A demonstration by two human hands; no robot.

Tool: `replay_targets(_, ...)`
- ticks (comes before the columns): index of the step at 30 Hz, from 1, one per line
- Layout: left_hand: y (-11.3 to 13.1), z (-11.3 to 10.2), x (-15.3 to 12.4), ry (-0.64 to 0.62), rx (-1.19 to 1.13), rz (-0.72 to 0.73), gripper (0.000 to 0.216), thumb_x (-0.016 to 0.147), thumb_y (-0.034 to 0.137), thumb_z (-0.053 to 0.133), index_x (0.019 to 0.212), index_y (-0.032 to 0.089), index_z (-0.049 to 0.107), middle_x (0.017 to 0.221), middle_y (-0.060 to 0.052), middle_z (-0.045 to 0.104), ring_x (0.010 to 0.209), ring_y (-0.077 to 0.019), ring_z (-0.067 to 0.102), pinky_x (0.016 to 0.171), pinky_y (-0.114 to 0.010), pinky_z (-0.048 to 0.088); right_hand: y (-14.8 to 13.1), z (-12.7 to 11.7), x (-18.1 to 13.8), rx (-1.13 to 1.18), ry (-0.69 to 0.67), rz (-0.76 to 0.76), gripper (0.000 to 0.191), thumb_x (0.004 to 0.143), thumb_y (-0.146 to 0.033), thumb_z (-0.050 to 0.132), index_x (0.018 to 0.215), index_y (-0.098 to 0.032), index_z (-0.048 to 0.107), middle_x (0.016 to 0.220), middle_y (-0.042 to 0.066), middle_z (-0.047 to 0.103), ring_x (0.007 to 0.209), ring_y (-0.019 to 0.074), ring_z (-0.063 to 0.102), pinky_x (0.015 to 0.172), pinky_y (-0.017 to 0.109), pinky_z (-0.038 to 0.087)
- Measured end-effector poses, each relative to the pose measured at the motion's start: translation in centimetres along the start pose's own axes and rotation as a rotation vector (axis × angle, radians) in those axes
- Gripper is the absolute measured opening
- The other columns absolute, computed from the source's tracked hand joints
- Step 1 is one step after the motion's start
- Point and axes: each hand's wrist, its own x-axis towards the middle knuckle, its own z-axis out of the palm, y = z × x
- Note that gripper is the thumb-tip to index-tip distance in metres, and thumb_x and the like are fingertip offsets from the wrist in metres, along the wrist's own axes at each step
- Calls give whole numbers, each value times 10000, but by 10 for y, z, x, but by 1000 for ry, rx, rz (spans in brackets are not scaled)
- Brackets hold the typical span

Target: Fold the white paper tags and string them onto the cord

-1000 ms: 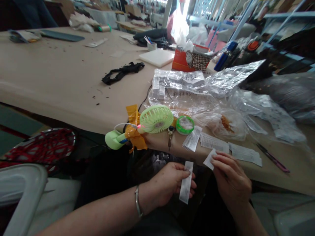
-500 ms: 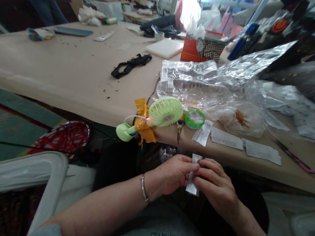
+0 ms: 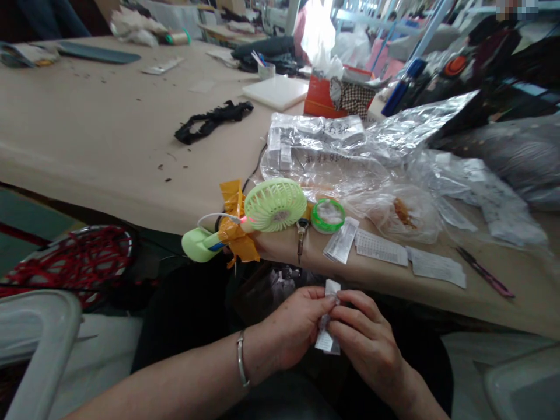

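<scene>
My left hand (image 3: 301, 321), with a metal bangle at the wrist, pinches a small stack of white printed labels (image 3: 327, 343) in front of the table edge. The fingertips of my right hand (image 3: 371, 332) close on the same labels from the other side. Their middle is covered by my fingers; the top and bottom ends stick out. On the table just beyond lie more stacks of labels (image 3: 342, 240), a printed strip (image 3: 380, 247) and another strip (image 3: 437, 267). A soldering-iron-like tool with a metal tip (image 3: 300, 240) points over the edge.
A green handheld fan (image 3: 275, 204) is taped to the table edge with orange tape (image 3: 238, 233). Beside it sits a green round tub (image 3: 328, 214) with white stuff inside. Clear plastic bags (image 3: 332, 169) spread behind. Pink-handled scissors or snips (image 3: 485, 272) lie at right.
The whole scene has shifted left in view as the head turned slightly right. Both hands keep their hold on the labels, with little change in the fingers.
</scene>
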Motion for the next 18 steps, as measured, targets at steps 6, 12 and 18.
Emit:
replay_targets(6,-1,-5,1,89,152,-56,320,766,402,678,890,121,586,650,-54,663,578,-149,610,607,-285,469,37,-34,-25,-291,157,199,362,865,-116,580,1222,-166,554,1093,111,651,1133,260,555,929,461,508)
replay_targets(12,-6,-4,0,107,205,-87,351,773,382,649,980,107,582,608,-50,660,544,-147,607,577,-271,468,78,-60,-57,-774,99,464,459,904,-341,544,1309,-129,510,1211,171,595,1154,325,525,967,540,440)
replay_targets(18,1,0,-1,154,182,-114,248,734,276,651,891,87,623,715,-82,684,571,-149,632,609,-289,510,86,-67,-66,-673,190,376,188,904,-211,549,1051,-177,661,1032,86,690,993,227,625,931,424,480)
